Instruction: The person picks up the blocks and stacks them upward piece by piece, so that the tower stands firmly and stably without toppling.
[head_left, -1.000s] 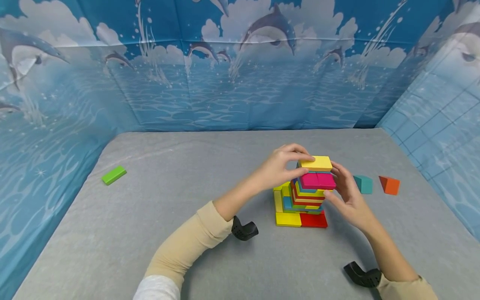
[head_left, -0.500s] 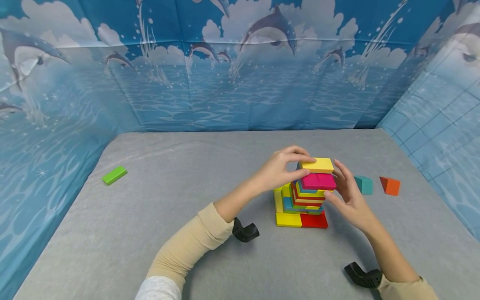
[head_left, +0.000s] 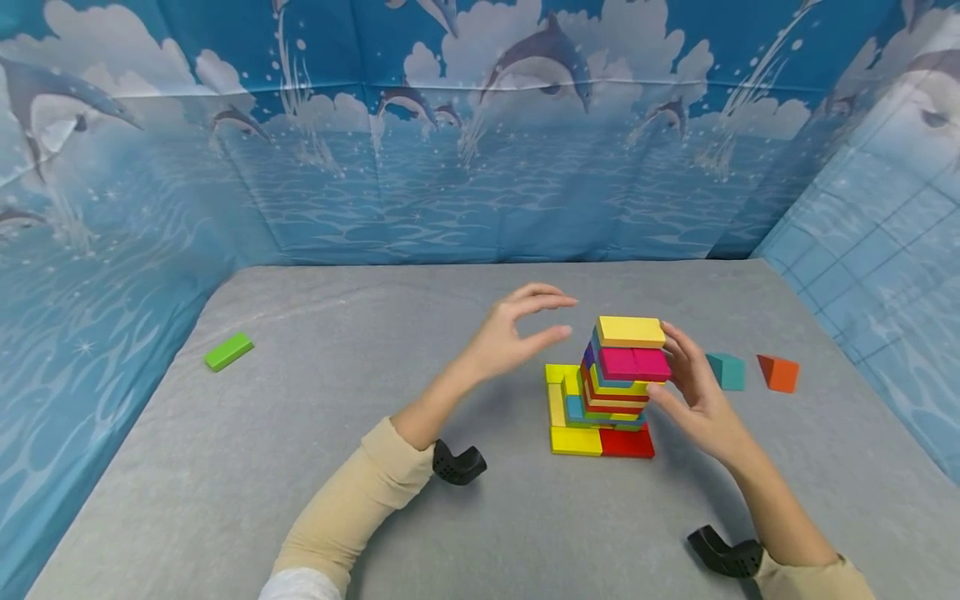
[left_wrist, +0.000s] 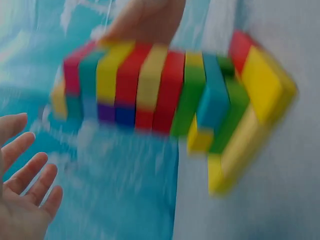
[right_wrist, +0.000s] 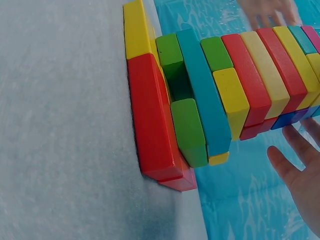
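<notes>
A tower of colourful wooden blocks (head_left: 615, 408) stands upright on a wider base of yellow and red blocks. Its topmost piece is a yellow block (head_left: 632, 332), lying above two magenta blocks (head_left: 636, 363). Left of the tower my left hand (head_left: 513, 333) hovers apart from it, fingers spread and holding nothing; the left wrist view shows the same. My right hand (head_left: 693, 396) stands close against the tower's right side, thumb toward the front and fingers toward the back. In the right wrist view its fingertips reach the upper layers; whether they touch is hard to tell.
Right of the tower lie a teal block (head_left: 726, 372) and an orange triangular block (head_left: 778, 372). A green block (head_left: 229, 352) lies far left on the grey tabletop (head_left: 375, 350). A dolphin-print curtain (head_left: 480, 167) hangs behind and along both sides.
My left hand has let go of the yellow block at the top and moved left, its fingers spreading. The yellow block stays on the tower. My right hand stays nearly still.
</notes>
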